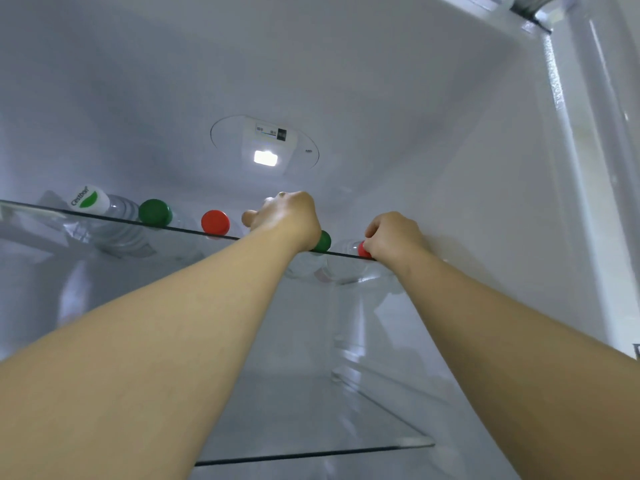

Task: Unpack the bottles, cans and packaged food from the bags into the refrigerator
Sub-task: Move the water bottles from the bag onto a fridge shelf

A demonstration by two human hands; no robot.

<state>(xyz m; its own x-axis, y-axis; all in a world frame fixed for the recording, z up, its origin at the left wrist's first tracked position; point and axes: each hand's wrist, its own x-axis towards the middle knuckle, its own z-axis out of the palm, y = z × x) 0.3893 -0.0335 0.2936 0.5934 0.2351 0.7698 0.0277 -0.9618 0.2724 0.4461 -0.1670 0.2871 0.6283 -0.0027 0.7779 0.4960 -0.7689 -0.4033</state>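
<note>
Both my arms reach up into the refrigerator to its top glass shelf (114, 220). Several clear bottles lie on it with their caps toward me: a white-capped one (89, 199), a green-capped one (155, 213), a red-capped one (215, 222). My left hand (285, 216) curls over a bottle whose cap is hidden. Just right of its wrist shows another green cap (322, 241). My right hand (394, 235) grips a bottle at its red cap (362, 249), close to the right wall.
The fridge lamp and control panel (266, 147) sit on the back wall above the shelf. A lower glass shelf (311, 453) lies below my arms. The door frame (588, 133) runs down the right side.
</note>
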